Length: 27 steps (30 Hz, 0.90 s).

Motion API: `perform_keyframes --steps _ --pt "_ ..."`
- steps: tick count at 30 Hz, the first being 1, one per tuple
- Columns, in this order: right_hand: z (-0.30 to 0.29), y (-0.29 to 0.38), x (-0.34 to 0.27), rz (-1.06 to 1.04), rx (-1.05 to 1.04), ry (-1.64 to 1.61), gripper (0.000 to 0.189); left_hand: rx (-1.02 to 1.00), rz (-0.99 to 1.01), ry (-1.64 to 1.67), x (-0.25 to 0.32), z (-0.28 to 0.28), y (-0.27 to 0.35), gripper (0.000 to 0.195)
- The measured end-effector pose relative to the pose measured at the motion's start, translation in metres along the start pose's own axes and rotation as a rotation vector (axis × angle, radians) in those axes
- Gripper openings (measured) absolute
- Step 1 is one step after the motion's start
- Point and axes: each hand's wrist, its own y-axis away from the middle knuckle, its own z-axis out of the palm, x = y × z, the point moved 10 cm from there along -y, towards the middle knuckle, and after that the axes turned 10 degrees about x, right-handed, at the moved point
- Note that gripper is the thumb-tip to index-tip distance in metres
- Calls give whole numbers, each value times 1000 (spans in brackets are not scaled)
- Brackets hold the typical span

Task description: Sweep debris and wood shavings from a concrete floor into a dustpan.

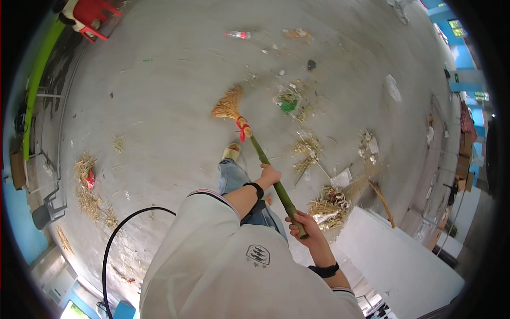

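Note:
A straw broom with a green bamboo handle and a red tie slants across the view, its bristles at or just above the grey concrete floor. My left hand grips the middle of the handle. Around the handle's near end my right hand is closed. Just beyond the bristles to the right lie a green piece of litter and scattered straw. A pile of straw lies right of the handle, and a larger pile of straw and litter is near my right hand.
A plastic bottle lies ahead. Straw with a red wrapper is at the left, near a grey chair. A white board or panel stands at the lower right beside a stick. A red chair is at the upper left.

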Motion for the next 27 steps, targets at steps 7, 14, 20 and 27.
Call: perform_keyframes --steps 7,14,20,27 --pt "-184 80 73 -142 104 -391 25 -154 210 -384 -18 233 89 104" --pt "-331 168 185 -258 147 -523 24 -578 284 -788 -142 455 206 86" --pt "-379 210 237 -366 252 -403 30 -425 -14 -259 -131 426 322 63" --pt "-333 193 190 -411 170 0 35 -254 91 -106 -109 359 220 58"
